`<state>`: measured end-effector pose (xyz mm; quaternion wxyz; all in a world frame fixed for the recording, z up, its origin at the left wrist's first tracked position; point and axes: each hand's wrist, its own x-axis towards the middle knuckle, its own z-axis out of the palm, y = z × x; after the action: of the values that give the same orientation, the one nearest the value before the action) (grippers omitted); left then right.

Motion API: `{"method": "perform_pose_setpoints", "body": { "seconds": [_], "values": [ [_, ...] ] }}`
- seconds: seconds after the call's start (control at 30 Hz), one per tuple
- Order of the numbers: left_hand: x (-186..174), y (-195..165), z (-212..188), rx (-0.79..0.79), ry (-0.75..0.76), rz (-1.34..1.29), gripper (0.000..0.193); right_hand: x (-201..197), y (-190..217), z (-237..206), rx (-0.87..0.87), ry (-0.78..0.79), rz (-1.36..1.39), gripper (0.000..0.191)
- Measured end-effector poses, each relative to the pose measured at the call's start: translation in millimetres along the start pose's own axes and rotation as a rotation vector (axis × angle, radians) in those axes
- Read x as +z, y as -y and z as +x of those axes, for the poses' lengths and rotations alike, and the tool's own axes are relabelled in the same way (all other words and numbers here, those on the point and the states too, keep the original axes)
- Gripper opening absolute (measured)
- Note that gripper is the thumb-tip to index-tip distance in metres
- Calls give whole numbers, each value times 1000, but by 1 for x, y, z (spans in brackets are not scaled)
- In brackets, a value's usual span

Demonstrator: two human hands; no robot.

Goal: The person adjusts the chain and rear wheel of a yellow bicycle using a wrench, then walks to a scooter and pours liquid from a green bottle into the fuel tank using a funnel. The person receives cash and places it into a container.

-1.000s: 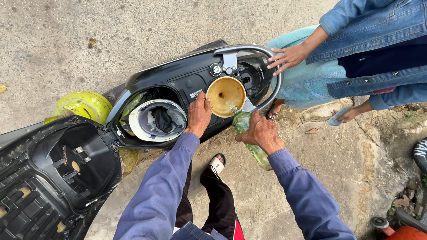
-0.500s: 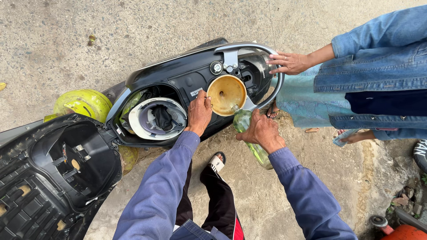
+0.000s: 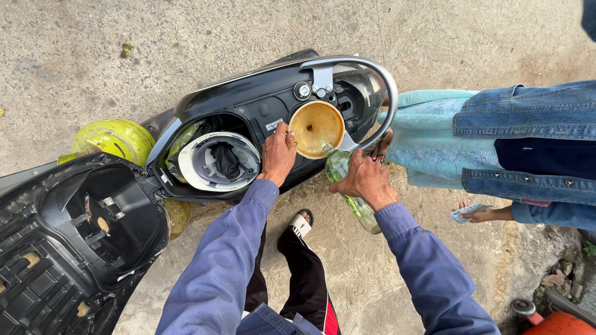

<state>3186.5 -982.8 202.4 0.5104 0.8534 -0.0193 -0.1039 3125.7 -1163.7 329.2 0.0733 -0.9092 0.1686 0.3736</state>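
A yellow funnel [image 3: 315, 127] stands in the filler hole of a black scooter [image 3: 248, 105] whose seat [image 3: 68, 236] is flipped up. My left hand [image 3: 277, 155] grips the funnel's rim on its near side. My right hand [image 3: 365, 178] is wrapped around a clear glass bottle [image 3: 359, 208] of greenish liquid, tilted with its neck [image 3: 329, 151] at the funnel's edge. A white helmet [image 3: 217, 162] lies in the open storage bay beside the funnel.
Another person in a denim jacket [image 3: 528, 142] and light blue-green clothing [image 3: 428, 133] stands right of the scooter, a hand holding a folded paper [image 3: 465, 213]. A yellow-green helmet [image 3: 112, 139] hangs at left. My sandalled foot [image 3: 301, 223] rests on concrete. An orange object [image 3: 559, 322] sits bottom right.
The other person's hand has left the scooter's grab rail and dropped to their side. The view has shifted slightly; my hands stay on funnel and bottle.
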Motion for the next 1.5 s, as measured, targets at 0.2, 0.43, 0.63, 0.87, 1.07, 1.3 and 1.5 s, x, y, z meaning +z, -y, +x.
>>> {"method": "perform_pose_setpoints", "body": {
  "seconds": [0.2,0.43,0.63,0.87,1.07,1.3,1.5],
  "values": [
    [0,-2,-1,-6,-6,6,10,-2,1,2,15,12,-28,104],
    [-1,-3,-1,3,9,-10,10,-1,0,0,1,9,-34,104],
    [0,-4,0,2,13,20,10,-2,1,2,13,23,-66,105],
    [-2,-5,0,33,-11,11,10,-1,1,7,41,38,-81,110],
    [-2,-5,1,11,6,28,11,3,-1,8,34,33,-94,110],
    [-2,-5,1,2,13,14,10,2,-1,8,27,24,-76,110],
    [-2,-8,1,5,20,-10,9,1,-2,8,6,9,-76,106]
  ]
}}
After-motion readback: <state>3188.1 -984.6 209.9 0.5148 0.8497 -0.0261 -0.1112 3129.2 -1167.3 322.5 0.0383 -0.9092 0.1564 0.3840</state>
